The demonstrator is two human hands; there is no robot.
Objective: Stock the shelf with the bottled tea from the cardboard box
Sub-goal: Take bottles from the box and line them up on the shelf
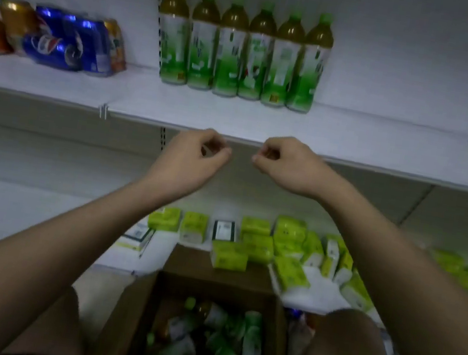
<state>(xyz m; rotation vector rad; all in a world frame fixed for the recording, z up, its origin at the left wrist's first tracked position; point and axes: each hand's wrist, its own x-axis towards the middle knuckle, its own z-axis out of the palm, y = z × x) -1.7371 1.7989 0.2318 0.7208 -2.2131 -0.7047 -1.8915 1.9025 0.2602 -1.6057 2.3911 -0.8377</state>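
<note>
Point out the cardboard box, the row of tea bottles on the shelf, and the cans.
cardboard box (138,309): head view, on its left wall.
row of tea bottles (257,58): head view, on a middle bottle's label.
cans (51,47): head view, on a blue can's side.

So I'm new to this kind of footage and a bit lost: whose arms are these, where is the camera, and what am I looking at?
The camera sits on a person's head, looking forward and down, so the two bare arms are that person's own. The left hand and right hand hang loosely curled in front of the upper shelf; neither holds anything. On that shelf six bottles of tea stand upright in a row, with drink cans to their left. The lower shelf carries yellow-green packs. Between the person's knees is an open cardboard box with more tea bottles lying jumbled inside, waiting to be shelved.
</note>
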